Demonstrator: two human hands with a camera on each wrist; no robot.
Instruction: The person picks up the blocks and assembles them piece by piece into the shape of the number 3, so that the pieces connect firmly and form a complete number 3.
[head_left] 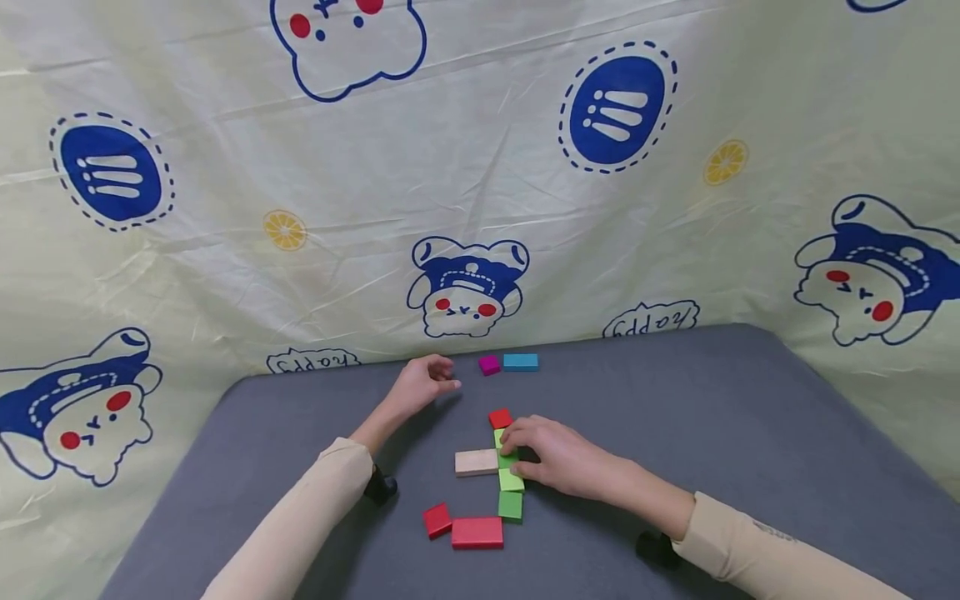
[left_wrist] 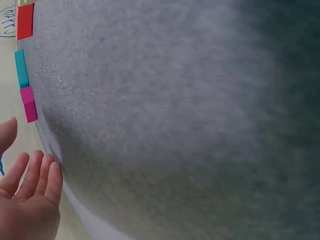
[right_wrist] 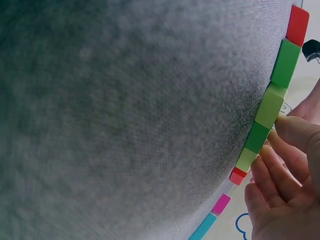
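In the head view, a column of light and dark green blocks runs up the table. My right hand [head_left: 558, 454] reaches over it from the right. Its thumb and fingers bend about the middle dark green block [right_wrist: 258, 137], thumb at one end and fingertips at the other. A light green block [head_left: 511, 480] and a dark green block [head_left: 511, 506] lie nearer me; a small red block [head_left: 500, 418] tops the column. Beside its left side lies a pale wooden block [head_left: 476, 462]. My left hand [head_left: 422, 385] hovers left of a magenta block [head_left: 489, 365], fingers loosely bent and holding nothing.
A blue block [head_left: 521, 362] lies beside the magenta one near the grey table's [head_left: 637, 400] far edge. At the column's near end are a long red block [head_left: 477, 533] and a tilted red block [head_left: 437, 521]. A printed cloth [head_left: 480, 183] hangs behind.
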